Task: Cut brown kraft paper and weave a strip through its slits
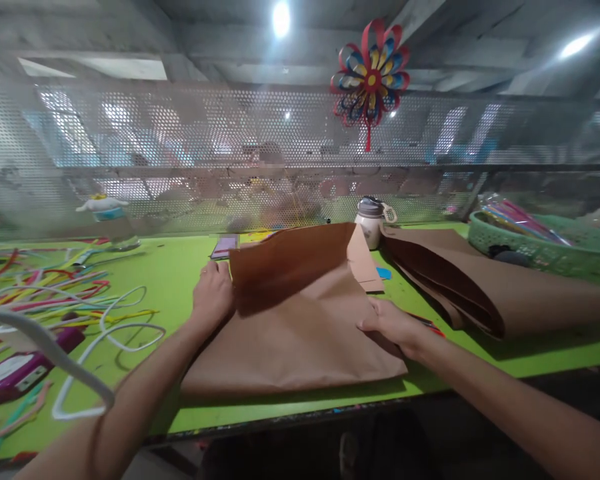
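Brown paper (290,353) sprawls across the middle of the green table (173,267), its darker far part raised, and both hands are on it! Over to the right, folded brown sheets (540,293) gape open in front of the green basket (535,243). Now the grip — the left hand (214,288) curls closed on the paper's left edge, the right hand (387,325) pinches the right, thumb on top. Behind stands a white bottle (369,225) — and nearer, a tiny blue scrap (384,273).

Ceiling lamps (281,19): two, glaring. Ceiling (220,40): dim. Brown paper (300,320): shadowed fold. Mesh panel (180,130): hazy. Edges: stretched.
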A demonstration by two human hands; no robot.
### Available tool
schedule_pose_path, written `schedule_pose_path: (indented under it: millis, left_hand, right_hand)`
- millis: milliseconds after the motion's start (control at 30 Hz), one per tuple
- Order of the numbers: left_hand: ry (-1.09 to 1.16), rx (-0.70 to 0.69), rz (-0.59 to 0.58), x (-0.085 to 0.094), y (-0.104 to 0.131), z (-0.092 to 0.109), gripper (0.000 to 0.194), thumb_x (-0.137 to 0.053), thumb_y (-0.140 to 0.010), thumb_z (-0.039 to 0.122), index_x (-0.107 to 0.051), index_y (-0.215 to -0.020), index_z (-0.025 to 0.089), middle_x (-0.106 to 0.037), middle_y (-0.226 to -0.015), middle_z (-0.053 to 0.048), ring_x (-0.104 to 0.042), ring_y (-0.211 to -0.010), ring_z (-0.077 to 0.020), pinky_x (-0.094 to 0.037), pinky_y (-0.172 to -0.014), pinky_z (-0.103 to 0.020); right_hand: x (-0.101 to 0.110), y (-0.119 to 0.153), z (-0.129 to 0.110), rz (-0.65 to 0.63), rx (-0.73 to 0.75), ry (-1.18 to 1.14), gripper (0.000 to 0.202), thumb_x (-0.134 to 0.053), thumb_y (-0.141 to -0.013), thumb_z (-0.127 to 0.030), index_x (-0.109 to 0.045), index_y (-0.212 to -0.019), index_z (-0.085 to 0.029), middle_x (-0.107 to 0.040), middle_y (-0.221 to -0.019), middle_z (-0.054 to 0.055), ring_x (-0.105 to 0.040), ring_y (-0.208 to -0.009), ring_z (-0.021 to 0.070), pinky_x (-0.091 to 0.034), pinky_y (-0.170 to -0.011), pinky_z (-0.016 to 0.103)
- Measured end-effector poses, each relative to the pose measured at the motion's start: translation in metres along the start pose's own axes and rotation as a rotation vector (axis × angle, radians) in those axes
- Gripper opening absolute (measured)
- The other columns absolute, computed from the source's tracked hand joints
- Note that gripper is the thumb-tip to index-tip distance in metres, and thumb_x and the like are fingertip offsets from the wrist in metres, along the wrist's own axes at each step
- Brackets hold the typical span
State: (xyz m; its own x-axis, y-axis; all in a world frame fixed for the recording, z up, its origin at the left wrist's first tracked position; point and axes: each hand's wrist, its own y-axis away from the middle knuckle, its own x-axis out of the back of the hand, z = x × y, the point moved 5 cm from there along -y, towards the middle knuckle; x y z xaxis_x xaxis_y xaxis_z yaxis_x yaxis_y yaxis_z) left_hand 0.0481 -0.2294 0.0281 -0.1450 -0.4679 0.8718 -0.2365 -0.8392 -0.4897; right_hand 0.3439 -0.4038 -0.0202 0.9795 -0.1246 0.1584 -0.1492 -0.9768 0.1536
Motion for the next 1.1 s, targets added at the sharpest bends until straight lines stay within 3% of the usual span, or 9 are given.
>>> schedule_pose_path:
  millis: [133,200,367,467,533,667,767,900,1100]
  left_hand:
    - [-0.016,0.191,-0.095,-0.01,-0.017,-0.008,0.049,-0.049,-0.079,0.046,-0.053,-0.11,0.007,-0.058,-0.106,-0.023,-0.056,-0.1,-0.0377,-0.047,-0.075,-0.044]
    - [-0.014,0.199,-0.195,-0.011,-0.015,-0.004,0.043,-0.046,-0.081,0.044,-0.057,-0.104,0.009,-0.063,-0.097,-0.022,-0.06,-0.092,-0.0375,-0.047,-0.069,-0.043]
    - [0.058,-0.119,-0.313,-0.002,0.014,0.031,0.03,-0.043,-0.085,0.036,-0.065,-0.091,0.017,-0.068,-0.094,-0.014,-0.063,-0.09,-0.0287,-0.046,-0.078,-0.037]
    - [0.207,-0.471,-0.465,-0.002,0.032,0.056,0.045,-0.042,-0.088,0.05,-0.062,-0.117,0.022,-0.064,-0.119,-0.009,-0.059,-0.106,-0.0249,-0.043,-0.092,-0.033]
    - [0.234,-0.547,-0.533,-0.005,0.032,0.064,0.06,-0.039,-0.087,0.06,-0.051,-0.133,0.023,-0.057,-0.132,-0.01,-0.055,-0.115,-0.0276,-0.041,-0.097,-0.036]
    - [0.168,-0.478,-0.526,-0.018,0.015,0.073,0.07,-0.04,-0.084,0.065,-0.046,-0.139,0.022,-0.044,-0.144,-0.014,-0.043,-0.127,-0.0327,-0.035,-0.104,-0.044]
    - [0.145,-0.424,-0.502,-0.025,0.011,0.083,0.065,-0.04,-0.083,0.066,-0.049,-0.135,0.028,-0.044,-0.143,-0.013,-0.04,-0.127,-0.037,-0.04,-0.096,-0.053]
    - [0.107,-0.385,-0.452,-0.029,0.024,0.091,0.054,-0.034,-0.088,0.059,-0.052,-0.129,0.029,-0.049,-0.134,-0.016,-0.041,-0.12,-0.0387,-0.041,-0.086,-0.061]
    - [0.095,-0.414,-0.375,-0.031,0.039,0.091,0.051,-0.027,-0.094,0.053,-0.045,-0.135,0.03,-0.046,-0.138,-0.013,-0.039,-0.124,-0.0338,-0.038,-0.091,-0.058]
  right_hand:
    - [-0.002,-0.002,0.002,-0.021,-0.027,-0.047,0.039,-0.064,-0.059,-0.02,-0.059,-0.097,-0.016,-0.072,-0.091,0.005,-0.066,-0.082,0.0213,-0.048,-0.076,0.032]
    - [-0.002,-0.001,0.001,-0.03,-0.056,-0.081,0.038,-0.064,-0.057,-0.019,-0.059,-0.095,-0.016,-0.072,-0.089,0.005,-0.066,-0.082,0.0209,-0.048,-0.075,0.031]
    - [-0.003,0.001,0.0,-0.045,-0.088,-0.085,0.038,-0.063,-0.056,-0.016,-0.059,-0.094,-0.016,-0.072,-0.085,0.004,-0.065,-0.075,0.0203,-0.049,-0.069,0.03]
    - [-0.001,0.0,0.003,-0.028,-0.088,-0.069,0.04,-0.062,-0.057,-0.016,-0.059,-0.097,-0.015,-0.073,-0.086,0.004,-0.065,-0.074,0.0199,-0.049,-0.069,0.03]
    - [0.0,-0.001,0.004,-0.026,-0.077,-0.057,0.042,-0.062,-0.059,-0.016,-0.059,-0.1,-0.015,-0.073,-0.089,0.005,-0.066,-0.076,0.0203,-0.049,-0.071,0.031]
    - [0.001,0.002,0.002,-0.029,-0.049,-0.018,0.043,-0.063,-0.062,-0.015,-0.058,-0.105,-0.017,-0.072,-0.098,0.005,-0.067,-0.085,0.0219,-0.05,-0.079,0.033]
    - [0.001,0.008,-0.004,-0.056,-0.018,-0.026,0.042,-0.064,-0.066,-0.017,-0.058,-0.107,-0.017,-0.071,-0.105,0.007,-0.066,-0.095,0.0233,-0.05,-0.085,0.035]
    - [0.001,0.013,-0.007,-0.074,0.029,-0.034,0.043,-0.067,-0.068,-0.02,-0.059,-0.11,-0.017,-0.071,-0.108,0.007,-0.066,-0.098,0.0243,-0.051,-0.088,0.039]
    - [0.002,0.017,-0.005,-0.165,0.029,-0.113,0.047,-0.069,-0.072,-0.025,-0.059,-0.118,-0.017,-0.07,-0.11,0.008,-0.065,-0.099,0.0239,-0.05,-0.091,0.04]
